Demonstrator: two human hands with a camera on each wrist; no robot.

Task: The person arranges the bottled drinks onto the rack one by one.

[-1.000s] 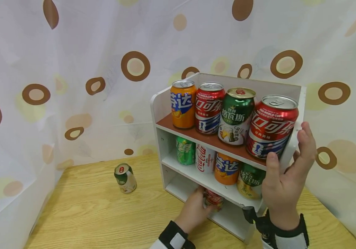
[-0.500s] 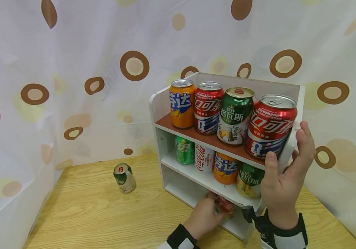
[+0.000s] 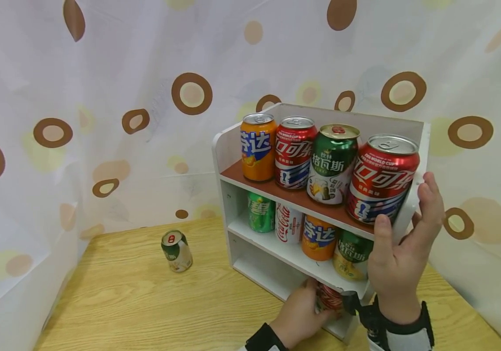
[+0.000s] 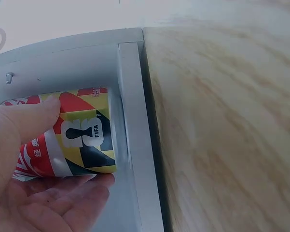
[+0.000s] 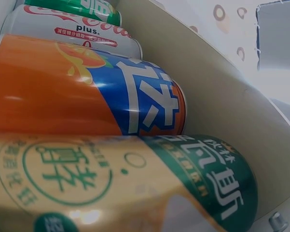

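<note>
In the head view my left hand (image 3: 298,314) grips a red Coca-Cola can (image 3: 329,297) inside the bottom compartment of a white shelf (image 3: 272,246), towards its right end. The left wrist view shows the can's red, yellow and dark surface (image 4: 87,130) between thumb and fingers, its base near the compartment's edge. My right hand (image 3: 401,258) is at the shelf's right side, fingers extended upward, thumb by the top board. Near that thumb stands a red cola can (image 3: 382,180). Close to the right wrist camera is a gold and green can (image 5: 125,183) on the middle level.
On the top level also stand an orange can (image 3: 258,148), another red can (image 3: 294,153) and a green-white can (image 3: 333,163). The middle level holds green (image 3: 261,212), white (image 3: 288,223) and orange cans (image 3: 318,238). One green-white can (image 3: 177,251) stands on the wooden table (image 3: 145,307).
My left hand has slid the red can rightward along the bottom compartment. The right hand has kept its place at the shelf's side.
</note>
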